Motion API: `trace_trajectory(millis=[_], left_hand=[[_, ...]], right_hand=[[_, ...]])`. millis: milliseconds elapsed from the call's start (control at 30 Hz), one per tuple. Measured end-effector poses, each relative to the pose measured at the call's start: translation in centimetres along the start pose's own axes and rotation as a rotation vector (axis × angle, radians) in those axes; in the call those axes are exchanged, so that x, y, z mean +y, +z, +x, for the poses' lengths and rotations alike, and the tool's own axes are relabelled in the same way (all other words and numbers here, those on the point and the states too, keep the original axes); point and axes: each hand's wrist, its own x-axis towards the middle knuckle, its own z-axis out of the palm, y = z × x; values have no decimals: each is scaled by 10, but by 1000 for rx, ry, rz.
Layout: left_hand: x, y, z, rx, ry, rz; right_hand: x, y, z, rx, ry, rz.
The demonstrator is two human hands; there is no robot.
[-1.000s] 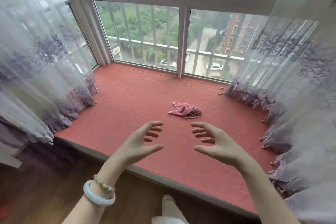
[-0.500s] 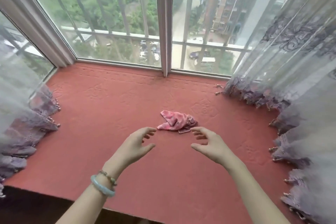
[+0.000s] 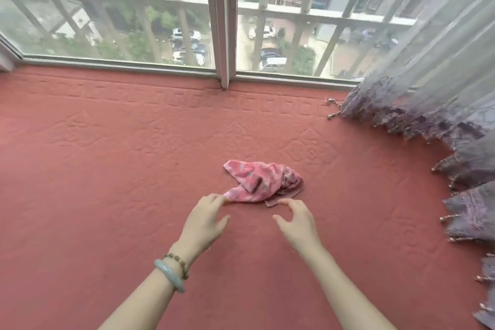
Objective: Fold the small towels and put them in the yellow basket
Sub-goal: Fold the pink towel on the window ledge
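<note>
Pink and white, with a darker patterned part at its far right end, one small towel lies on the red mat, just beyond the fingertips of both hands. It is not folded. It is bunched in a heap, one flap turns over the middle, and a thin brown edge sticks out from under it on the near side.

The left hand is open, palm down. Its fingers are only a little bent and their tips touch the near left corner of the towel. The thumb stands apart from them and holds nothing. The right hand is also open, with the fingers curved like a loose claw and the thumb spread away from them. Its first finger is just beside the brown edge, but I cannot tell if it touches it. Neither hand grips the cloth.

I count one towel, two hands, and two bracelets on the left wrist: one pale green bangle and one thin string of beads next to it. Beyond the towel, far from the fingers, is a window with bars outside. To the right of the right hand, one grey-purple curtain with a beaded fringe rests on the mat.
</note>
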Motion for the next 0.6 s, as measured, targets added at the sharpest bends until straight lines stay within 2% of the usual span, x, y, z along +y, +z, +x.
trace_trajectory(millis=[167,333,467,600], left_hand=[[-33,27,23,85,40,87],[-42,41,33,216,138,102],[-42,42,31,288,212,86],[-37,31,19,248,314,112]], right_hand=[[7,41,34,153,-161,-110],[0,70,55,382,-378,-410],[1,78,71,402,-491,-588],[-9,67,79,361,-495,-552]])
